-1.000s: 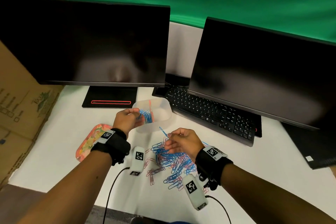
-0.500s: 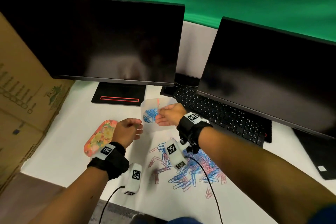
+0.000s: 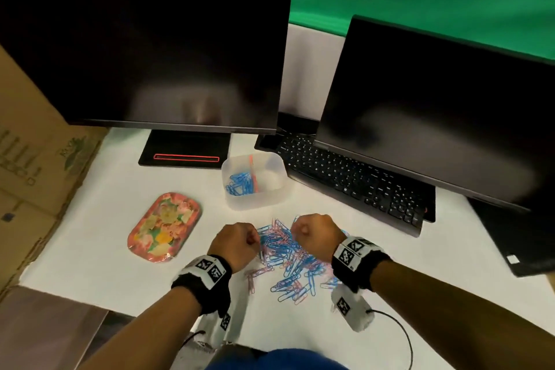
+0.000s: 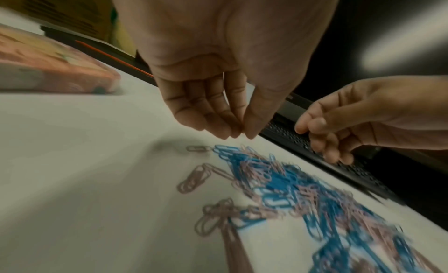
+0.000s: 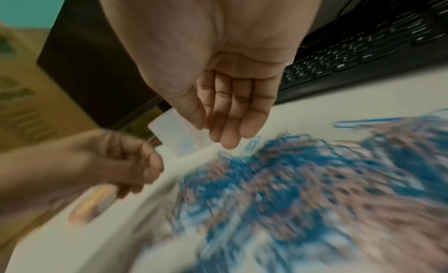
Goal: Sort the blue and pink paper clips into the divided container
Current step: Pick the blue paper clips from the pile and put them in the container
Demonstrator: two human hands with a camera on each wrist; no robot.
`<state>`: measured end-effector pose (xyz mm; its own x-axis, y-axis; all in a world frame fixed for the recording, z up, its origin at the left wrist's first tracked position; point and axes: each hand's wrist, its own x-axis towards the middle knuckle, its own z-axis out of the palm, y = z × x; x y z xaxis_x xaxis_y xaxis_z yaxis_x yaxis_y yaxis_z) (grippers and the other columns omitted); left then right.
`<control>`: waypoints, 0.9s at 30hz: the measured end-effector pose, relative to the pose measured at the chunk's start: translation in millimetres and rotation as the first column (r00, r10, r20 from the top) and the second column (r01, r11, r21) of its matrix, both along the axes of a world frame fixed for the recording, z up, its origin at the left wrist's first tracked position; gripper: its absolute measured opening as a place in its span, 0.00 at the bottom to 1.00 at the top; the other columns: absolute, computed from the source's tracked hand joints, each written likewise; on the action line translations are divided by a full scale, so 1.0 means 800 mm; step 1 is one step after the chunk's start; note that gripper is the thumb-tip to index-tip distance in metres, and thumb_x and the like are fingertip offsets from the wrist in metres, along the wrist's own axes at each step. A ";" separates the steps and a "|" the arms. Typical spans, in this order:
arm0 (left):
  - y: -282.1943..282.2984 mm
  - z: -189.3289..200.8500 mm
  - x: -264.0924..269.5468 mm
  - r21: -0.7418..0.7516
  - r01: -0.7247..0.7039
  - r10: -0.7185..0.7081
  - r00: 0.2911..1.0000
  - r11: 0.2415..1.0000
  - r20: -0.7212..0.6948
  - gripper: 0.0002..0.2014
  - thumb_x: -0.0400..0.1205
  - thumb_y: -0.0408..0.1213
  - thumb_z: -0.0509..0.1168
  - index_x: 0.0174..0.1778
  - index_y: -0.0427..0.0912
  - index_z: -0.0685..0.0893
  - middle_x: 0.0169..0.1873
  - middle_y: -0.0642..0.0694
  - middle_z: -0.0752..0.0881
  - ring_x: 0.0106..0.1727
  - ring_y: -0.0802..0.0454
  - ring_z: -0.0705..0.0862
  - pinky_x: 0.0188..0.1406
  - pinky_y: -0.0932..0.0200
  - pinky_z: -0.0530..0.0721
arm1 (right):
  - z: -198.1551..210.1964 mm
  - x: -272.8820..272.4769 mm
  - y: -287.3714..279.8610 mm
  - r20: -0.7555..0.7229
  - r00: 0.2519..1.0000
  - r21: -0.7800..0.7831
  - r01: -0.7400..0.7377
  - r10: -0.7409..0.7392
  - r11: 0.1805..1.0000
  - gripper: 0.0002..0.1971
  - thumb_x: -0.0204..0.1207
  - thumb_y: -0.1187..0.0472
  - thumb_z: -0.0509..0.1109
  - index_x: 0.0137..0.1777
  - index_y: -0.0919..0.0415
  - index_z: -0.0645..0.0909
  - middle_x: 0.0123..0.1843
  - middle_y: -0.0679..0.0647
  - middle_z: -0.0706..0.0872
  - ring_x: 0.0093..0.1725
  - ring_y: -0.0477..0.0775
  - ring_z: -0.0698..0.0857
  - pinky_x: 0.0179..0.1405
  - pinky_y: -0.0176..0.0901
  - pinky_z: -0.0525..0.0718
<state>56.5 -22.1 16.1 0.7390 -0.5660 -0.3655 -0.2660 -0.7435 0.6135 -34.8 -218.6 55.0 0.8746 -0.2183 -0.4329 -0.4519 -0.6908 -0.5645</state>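
The clear divided container (image 3: 271,165) stands behind the pile, with an orange divider (image 3: 254,174). Several blue clips (image 3: 239,185) lie in its left compartment; the right one looks bare. A mixed pile of blue and pink paper clips (image 3: 289,261) (image 4: 303,191) (image 5: 290,181) lies on the white table. My left hand (image 3: 240,242) (image 4: 238,133) hovers over the pile's left edge, its fingertips bunched against the thumb, no clip showing between them. Over the pile's far right part hangs my right hand (image 3: 312,234) (image 5: 218,135), fingers nearly straight, pointing down, holding nothing.
A floral oval tray (image 3: 165,227) lies left of the pile. A black keyboard (image 3: 354,183) and two dark monitors (image 3: 150,54) stand behind and to the right. A cardboard box (image 3: 36,159) borders the table's left side. Wrist cables trail near the front edge.
My right hand has come back from the container to above the pile. My left hand has shifted right to the pile's edge. Blue clips stay in the left compartment.
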 end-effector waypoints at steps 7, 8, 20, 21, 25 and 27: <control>-0.006 -0.016 -0.042 0.167 0.340 -0.351 0.935 0.925 0.041 0.06 0.74 0.40 0.66 0.44 0.51 0.85 0.45 0.53 0.88 0.51 0.50 0.85 0.48 0.63 0.78 | -0.036 -0.074 0.021 -0.026 0.925 -0.197 -0.377 0.380 0.905 0.12 0.79 0.56 0.61 0.56 0.54 0.84 0.56 0.53 0.85 0.57 0.57 0.82 0.57 0.46 0.80; -0.005 -0.019 -0.045 0.186 0.339 -0.356 0.932 0.922 0.068 0.08 0.74 0.38 0.65 0.47 0.50 0.85 0.50 0.52 0.88 0.54 0.49 0.85 0.50 0.62 0.77 | -0.038 -0.077 0.025 -0.034 0.914 -0.215 -0.403 0.405 0.890 0.14 0.80 0.55 0.61 0.61 0.55 0.82 0.59 0.54 0.83 0.60 0.57 0.81 0.59 0.47 0.78; 0.017 -0.029 -0.034 0.227 0.210 -0.244 0.960 0.951 0.136 0.03 0.77 0.41 0.65 0.42 0.53 0.83 0.49 0.50 0.85 0.52 0.48 0.84 0.47 0.58 0.78 | -0.058 -0.067 0.034 0.046 0.955 -0.201 -0.279 0.294 0.939 0.07 0.79 0.58 0.64 0.49 0.57 0.83 0.52 0.52 0.80 0.51 0.55 0.80 0.48 0.42 0.77; 0.019 -0.029 -0.033 0.220 0.205 -0.237 0.963 0.954 0.131 0.03 0.77 0.40 0.64 0.40 0.54 0.82 0.49 0.51 0.85 0.51 0.48 0.84 0.46 0.59 0.78 | -0.059 -0.067 0.031 0.061 0.961 -0.177 -0.257 0.271 0.950 0.06 0.78 0.58 0.65 0.48 0.56 0.83 0.49 0.51 0.80 0.48 0.54 0.79 0.48 0.42 0.78; 0.026 -0.031 -0.032 0.200 0.196 -0.224 0.966 0.960 0.128 0.10 0.77 0.39 0.64 0.32 0.56 0.74 0.46 0.51 0.83 0.50 0.49 0.83 0.46 0.59 0.78 | -0.057 -0.067 0.021 0.119 0.985 -0.034 -0.123 0.127 0.992 0.03 0.74 0.62 0.69 0.42 0.57 0.85 0.40 0.43 0.78 0.41 0.48 0.79 0.44 0.40 0.81; 0.029 -0.032 -0.031 0.183 0.195 -0.221 0.966 0.964 0.135 0.11 0.78 0.39 0.63 0.31 0.56 0.73 0.43 0.53 0.80 0.50 0.48 0.83 0.45 0.58 0.78 | -0.053 -0.067 0.018 0.134 0.989 0.040 -0.060 0.055 0.997 0.03 0.72 0.64 0.70 0.41 0.59 0.86 0.36 0.43 0.81 0.37 0.46 0.80 0.38 0.34 0.79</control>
